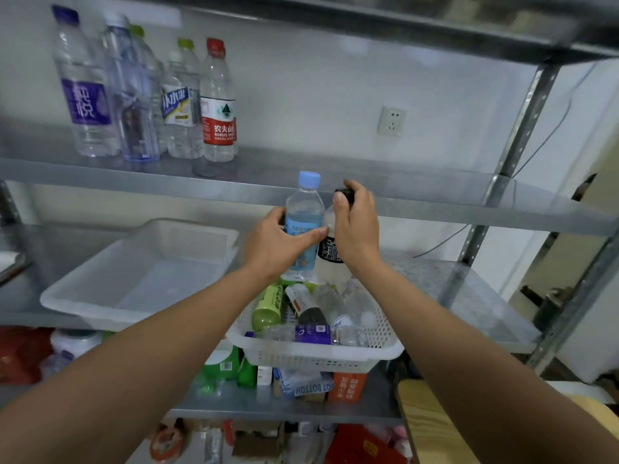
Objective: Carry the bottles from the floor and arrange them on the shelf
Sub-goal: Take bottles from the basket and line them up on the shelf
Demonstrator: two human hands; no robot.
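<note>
My left hand (278, 244) grips a clear bottle with a light blue cap and blue label (304, 209), held upright just below the front edge of the upper shelf (335, 192). My right hand (356, 226) grips a pale bottle with a black cap and black label (330, 251) right beside it. Both bottles hang above a white perforated basket (318, 358) holding several more bottles. Several water bottles (217, 102) stand in a group at the left of the upper shelf.
An empty white tray (134, 279) sits on the middle shelf to the left of the basket. Boxes and green bottles (234, 366) fill the lower shelf. A metal upright (522, 118) and a wall socket (391, 121) are to the right. A wooden board (432, 426) lies at the lower right.
</note>
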